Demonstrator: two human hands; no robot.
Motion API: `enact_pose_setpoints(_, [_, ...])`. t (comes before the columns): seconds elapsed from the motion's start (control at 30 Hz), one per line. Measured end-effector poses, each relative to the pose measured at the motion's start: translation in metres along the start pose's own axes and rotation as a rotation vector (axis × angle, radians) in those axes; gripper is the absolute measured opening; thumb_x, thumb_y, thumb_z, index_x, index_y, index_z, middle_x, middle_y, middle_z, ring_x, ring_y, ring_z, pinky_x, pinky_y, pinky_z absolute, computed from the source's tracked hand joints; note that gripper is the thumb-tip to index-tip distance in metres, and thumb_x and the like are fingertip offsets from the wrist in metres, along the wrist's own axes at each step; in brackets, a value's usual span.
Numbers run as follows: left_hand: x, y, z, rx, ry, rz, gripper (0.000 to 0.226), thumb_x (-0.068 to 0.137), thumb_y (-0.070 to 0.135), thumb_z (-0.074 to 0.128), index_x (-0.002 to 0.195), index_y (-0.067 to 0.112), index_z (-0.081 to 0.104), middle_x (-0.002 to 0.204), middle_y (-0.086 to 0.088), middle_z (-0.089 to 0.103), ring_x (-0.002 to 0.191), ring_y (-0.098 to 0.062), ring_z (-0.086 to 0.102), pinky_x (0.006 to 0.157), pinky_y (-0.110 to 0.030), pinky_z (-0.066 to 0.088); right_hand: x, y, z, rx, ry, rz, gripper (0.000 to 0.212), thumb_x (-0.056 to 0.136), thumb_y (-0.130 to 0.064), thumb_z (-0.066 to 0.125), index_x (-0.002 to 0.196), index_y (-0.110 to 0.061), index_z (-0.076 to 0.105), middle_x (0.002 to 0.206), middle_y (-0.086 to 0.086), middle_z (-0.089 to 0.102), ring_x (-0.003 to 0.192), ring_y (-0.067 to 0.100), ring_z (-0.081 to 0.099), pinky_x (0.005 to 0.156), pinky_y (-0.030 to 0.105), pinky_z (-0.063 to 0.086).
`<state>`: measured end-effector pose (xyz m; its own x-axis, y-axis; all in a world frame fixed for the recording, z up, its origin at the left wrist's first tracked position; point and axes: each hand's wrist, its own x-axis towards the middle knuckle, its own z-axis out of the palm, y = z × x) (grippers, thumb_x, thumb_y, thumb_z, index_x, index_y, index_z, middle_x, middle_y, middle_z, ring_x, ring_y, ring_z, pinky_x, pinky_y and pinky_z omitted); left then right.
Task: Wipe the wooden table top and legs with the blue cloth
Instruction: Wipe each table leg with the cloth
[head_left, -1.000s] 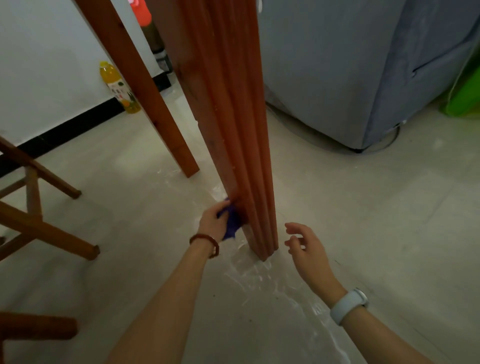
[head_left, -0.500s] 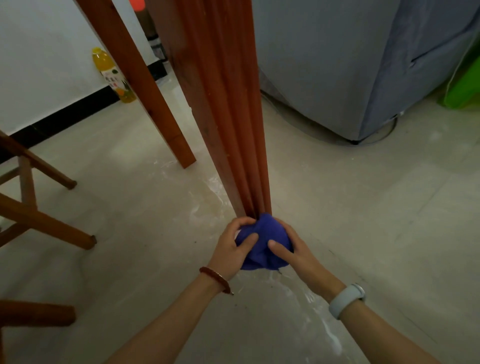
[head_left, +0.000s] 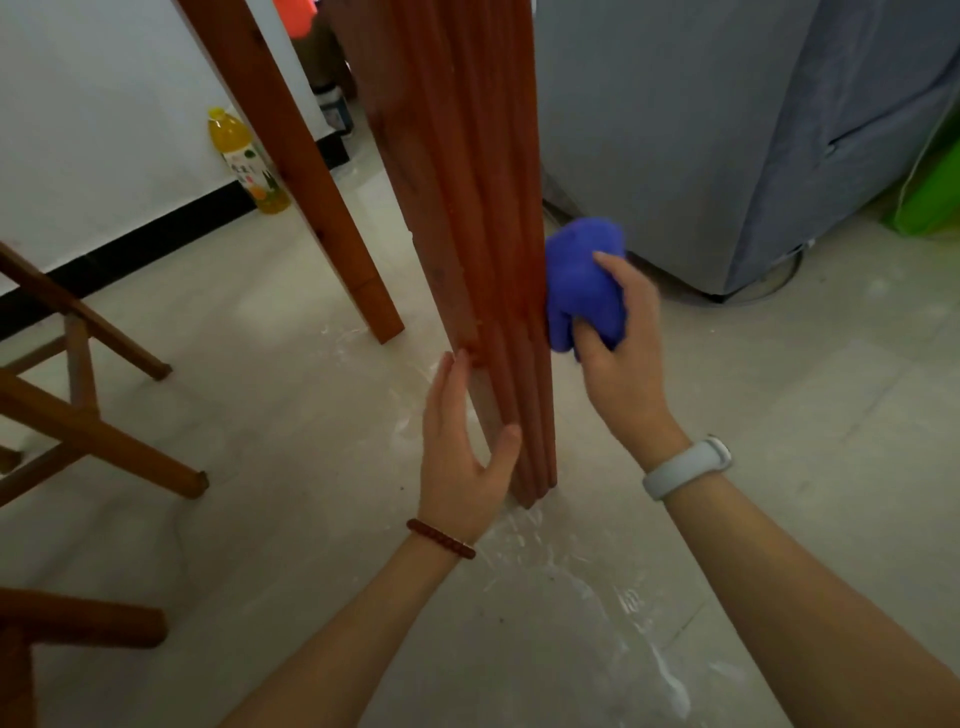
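Left hand: fingers straight and together, thumb spread, palm turned toward the near table leg low down, fingertips and thumb touching the wood. Forearm enters from bottom centre; beaded bracelet at the wrist.

Right hand: fingers and thumb curled round the bunched blue cloth, pressing it against the leg's right face. Forearm enters from bottom right; pale band at the wrist.

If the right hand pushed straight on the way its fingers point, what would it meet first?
Probably the grey covered appliance behind the blue cloth that the right hand grips; the depth between them is unclear.
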<state>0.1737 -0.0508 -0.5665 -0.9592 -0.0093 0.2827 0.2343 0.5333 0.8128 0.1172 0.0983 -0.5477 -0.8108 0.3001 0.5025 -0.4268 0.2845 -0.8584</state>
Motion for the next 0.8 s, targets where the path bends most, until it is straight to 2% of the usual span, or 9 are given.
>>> enact_pose_setpoints(0.1, [-0.001,0.003,0.003,0.002,-0.085,-0.005,0.080,0.077,0.028,0.058,0.129,0.051,0.003,0.153,0.002,0.015,0.139,-0.012,0.021,0.110,-0.046,0.030,-0.016,0.027,0.019,0.002,-0.118,0.108,0.045,0.076,-0.002,0.044,0.121,-0.008,0.051,0.116,0.010,0.049,0.105,0.012,0.047,0.090,0.003,0.032])
enact_pose_setpoints(0.2, [-0.001,0.000,0.003,0.044,-0.089,-0.008,0.084,0.078,0.027,0.059,0.131,0.049,-0.001,0.153,0.003,0.014,0.139,-0.010,0.018,0.112,-0.043,0.028,-0.055,0.082,0.006,-0.302,-0.446,0.502,0.047,0.074,-0.011,0.040,0.119,-0.008,0.056,0.118,0.022,0.057,0.109,0.032,0.054,0.089,0.025,0.039])
enact_pose_setpoints(0.27, [-0.001,-0.004,0.003,0.079,-0.089,-0.017,0.085,0.080,0.023,0.062,0.135,0.043,0.001,0.153,0.004,0.014,0.139,-0.008,0.017,0.113,-0.039,0.026,-0.065,0.092,-0.010,-0.551,-0.611,0.712,0.043,0.079,-0.004,0.043,0.119,-0.012,0.056,0.118,0.022,0.058,0.108,0.036,0.055,0.089,0.037,0.042])
enact_pose_setpoints(0.37, [-0.001,-0.009,0.004,0.099,-0.108,-0.015,0.086,0.082,0.018,0.063,0.139,0.036,0.003,0.153,0.004,0.014,0.138,-0.004,0.014,0.113,-0.028,0.017,-0.055,0.076,-0.013,-0.420,-0.271,0.599,0.042,0.081,-0.007,0.047,0.123,-0.012,0.050,0.119,0.019,0.054,0.100,0.034,0.056,0.088,0.034,0.044])
enact_pose_setpoints(0.43, [-0.003,-0.012,0.004,0.124,-0.138,-0.014,0.086,0.082,0.019,0.063,0.141,0.033,0.003,0.153,0.003,0.014,0.139,-0.005,0.013,0.111,-0.024,0.013,-0.052,0.048,-0.006,-0.217,0.015,0.377,0.043,0.085,-0.006,0.047,0.128,-0.006,0.044,0.120,0.009,0.045,0.098,0.014,0.050,0.088,0.007,0.037])
enact_pose_setpoints(0.5, [-0.005,-0.013,0.002,0.138,-0.161,-0.026,0.085,0.082,0.019,0.062,0.139,0.035,0.001,0.153,0.002,0.014,0.140,-0.009,0.013,0.111,-0.024,0.013,-0.060,0.026,0.005,-0.165,0.110,0.203,0.044,0.085,0.001,0.045,0.129,0.001,0.040,0.117,0.008,0.038,0.095,0.002,0.041,0.087,-0.003,0.028])
enact_pose_setpoints(0.57, [-0.006,-0.014,0.000,0.150,-0.179,-0.030,0.083,0.081,0.022,0.060,0.136,0.037,-0.001,0.154,0.000,0.013,0.141,-0.012,0.013,0.110,-0.022,0.012,-0.075,0.024,0.010,-0.199,-0.008,0.234,0.045,0.085,0.002,0.045,0.130,0.001,0.040,0.119,0.015,0.039,0.097,0.011,0.044,0.091,0.006,0.031])
enact_pose_setpoints(0.67, [-0.009,-0.014,-0.003,0.197,-0.239,-0.066,0.082,0.083,0.027,0.058,0.139,0.037,-0.002,0.155,-0.002,0.007,0.142,-0.016,0.009,0.111,-0.026,0.014,-0.097,0.057,-0.002,-0.423,-0.361,0.606,0.049,0.085,0.000,0.049,0.133,-0.005,0.041,0.127,0.028,0.043,0.106,0.040,0.052,0.090,0.036,0.039])
enact_pose_setpoints(0.8, [-0.019,-0.013,-0.021,0.604,-0.477,-0.271,0.072,0.089,0.034,0.051,0.144,0.029,0.005,0.155,-0.003,0.001,0.142,-0.024,0.004,0.114,-0.042,0.019,-0.117,0.056,-0.023,-0.582,-0.698,0.795,0.048,0.085,-0.005,0.047,0.133,-0.008,0.040,0.125,0.029,0.048,0.107,0.043,0.053,0.087,0.040,0.042])
